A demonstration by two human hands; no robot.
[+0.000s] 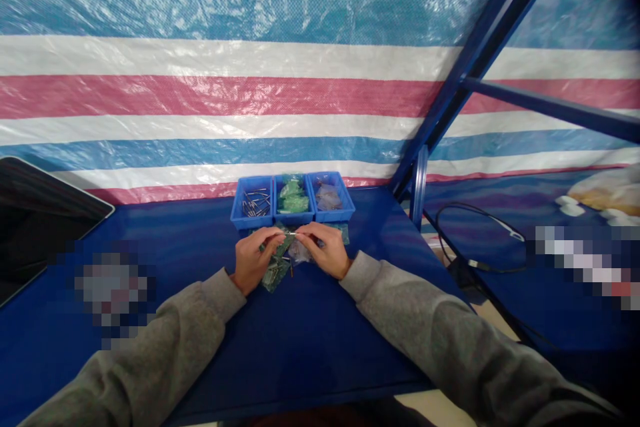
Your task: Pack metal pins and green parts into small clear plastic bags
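A thin, shiny metal rod (289, 234) is held level between my two hands, just in front of the blue bins. My left hand (256, 259) pinches its left end, and my right hand (326, 250) pinches the other end. Below the fingers lie a green printed packet (275, 275) and a small clear plastic bag (299, 252), partly hidden by my hands. Close to them, a short dark metal piece (292, 269) rests on the table. Another green packet (343, 232) shows behind my right hand.
Three joined blue bins stand behind my hands: the left bin (253, 222) holds metal rods, the middle bin (295, 218) green packets, the right bin (336, 215) clear bags. A dark screen (45, 227) stands left. Blue frame posts (419, 187) and a black cable (440, 230) are at right.
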